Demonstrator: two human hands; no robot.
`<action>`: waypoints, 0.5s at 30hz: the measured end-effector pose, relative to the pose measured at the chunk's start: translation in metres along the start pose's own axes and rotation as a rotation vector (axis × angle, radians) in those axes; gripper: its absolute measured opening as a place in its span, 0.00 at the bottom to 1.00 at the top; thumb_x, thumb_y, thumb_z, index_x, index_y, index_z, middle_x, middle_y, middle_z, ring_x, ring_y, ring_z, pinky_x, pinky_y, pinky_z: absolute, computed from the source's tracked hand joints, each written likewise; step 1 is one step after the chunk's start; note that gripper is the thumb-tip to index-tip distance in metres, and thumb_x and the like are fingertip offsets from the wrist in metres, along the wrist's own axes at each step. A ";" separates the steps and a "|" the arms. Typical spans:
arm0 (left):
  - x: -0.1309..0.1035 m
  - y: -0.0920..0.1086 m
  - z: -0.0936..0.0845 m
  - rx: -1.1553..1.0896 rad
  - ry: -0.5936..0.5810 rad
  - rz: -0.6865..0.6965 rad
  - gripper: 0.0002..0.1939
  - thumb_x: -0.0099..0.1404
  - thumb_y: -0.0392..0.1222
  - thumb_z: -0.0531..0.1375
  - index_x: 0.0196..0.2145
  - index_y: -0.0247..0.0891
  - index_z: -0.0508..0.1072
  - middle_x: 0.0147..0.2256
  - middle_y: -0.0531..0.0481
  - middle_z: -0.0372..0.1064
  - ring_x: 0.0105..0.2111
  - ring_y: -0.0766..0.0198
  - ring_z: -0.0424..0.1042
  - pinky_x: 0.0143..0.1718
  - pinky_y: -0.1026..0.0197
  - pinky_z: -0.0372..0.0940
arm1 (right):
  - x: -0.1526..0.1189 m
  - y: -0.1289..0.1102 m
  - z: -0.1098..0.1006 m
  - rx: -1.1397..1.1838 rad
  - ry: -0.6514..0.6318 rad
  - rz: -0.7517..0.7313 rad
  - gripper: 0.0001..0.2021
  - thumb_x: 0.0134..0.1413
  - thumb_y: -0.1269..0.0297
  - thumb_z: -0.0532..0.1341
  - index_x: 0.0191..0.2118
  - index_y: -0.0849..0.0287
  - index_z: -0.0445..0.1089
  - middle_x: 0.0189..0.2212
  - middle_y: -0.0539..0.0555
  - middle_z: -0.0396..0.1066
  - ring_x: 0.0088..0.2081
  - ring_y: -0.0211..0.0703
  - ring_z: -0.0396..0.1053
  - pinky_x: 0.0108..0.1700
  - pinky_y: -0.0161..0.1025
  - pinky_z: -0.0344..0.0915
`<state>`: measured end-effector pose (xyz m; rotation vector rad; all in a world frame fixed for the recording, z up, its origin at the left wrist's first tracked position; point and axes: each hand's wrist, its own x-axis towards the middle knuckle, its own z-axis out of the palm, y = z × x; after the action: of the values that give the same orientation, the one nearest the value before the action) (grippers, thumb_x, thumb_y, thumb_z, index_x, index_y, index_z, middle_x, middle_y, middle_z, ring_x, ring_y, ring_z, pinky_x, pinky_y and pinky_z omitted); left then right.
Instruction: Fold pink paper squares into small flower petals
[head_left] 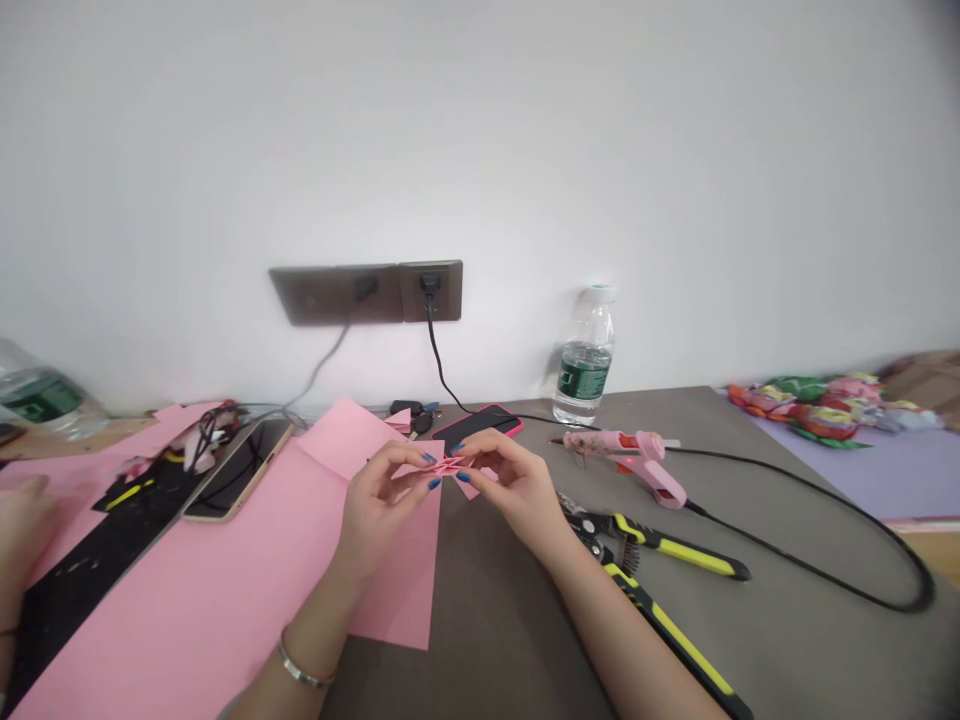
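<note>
Between my two hands is a small folded piece of pink paper (448,467), with several creases showing at its middle. My left hand (386,490) pinches its left side between thumb and fingertips. On the right side, my right hand (514,485) grips it the same way. Both hands are raised a little above the grey table (495,620), and fingers cover much of the paper's ends. Under and beside my left forearm lie large pink paper sheets (225,590). Just behind my hands rests a phone with a pink edge (487,424).
To the right are a pink glue gun (630,455) with a black cord, pliers with yellow-black handles (675,555) and a water bottle (585,365). Colourful paper pieces (825,405) lie far right. Another phone (240,470) lies left. At the left edge is another person's hand (26,530).
</note>
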<state>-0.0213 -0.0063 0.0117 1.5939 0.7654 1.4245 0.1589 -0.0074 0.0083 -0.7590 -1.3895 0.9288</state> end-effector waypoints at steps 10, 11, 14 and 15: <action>0.002 -0.004 0.001 -0.013 0.064 -0.230 0.09 0.60 0.43 0.66 0.38 0.40 0.74 0.38 0.48 0.72 0.42 0.60 0.74 0.41 0.60 0.73 | 0.001 0.013 -0.005 0.055 0.044 0.269 0.11 0.48 0.56 0.68 0.34 0.58 0.75 0.31 0.53 0.76 0.32 0.43 0.72 0.35 0.38 0.69; 0.003 -0.005 0.000 -0.023 0.068 -0.278 0.11 0.59 0.45 0.65 0.38 0.39 0.73 0.38 0.48 0.73 0.41 0.59 0.75 0.39 0.60 0.73 | 0.002 0.016 -0.006 0.055 0.053 0.300 0.12 0.47 0.55 0.68 0.34 0.58 0.75 0.31 0.53 0.75 0.31 0.42 0.71 0.33 0.37 0.68; 0.005 -0.011 0.000 -0.075 0.066 -0.395 0.15 0.60 0.52 0.64 0.38 0.38 0.73 0.39 0.46 0.73 0.38 0.60 0.75 0.36 0.60 0.74 | 0.002 0.021 -0.008 0.072 0.106 0.340 0.12 0.46 0.55 0.68 0.33 0.59 0.75 0.27 0.51 0.73 0.27 0.38 0.67 0.28 0.35 0.64; 0.006 -0.013 0.000 -0.088 0.066 -0.419 0.16 0.60 0.54 0.63 0.38 0.38 0.73 0.39 0.46 0.73 0.37 0.61 0.75 0.35 0.60 0.73 | 0.003 0.022 -0.008 0.078 0.119 0.339 0.12 0.45 0.56 0.68 0.33 0.59 0.74 0.27 0.51 0.72 0.27 0.38 0.67 0.28 0.34 0.63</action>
<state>-0.0189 0.0044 0.0029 1.2344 0.9942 1.1889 0.1649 0.0059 -0.0105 -0.9936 -1.1328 1.1727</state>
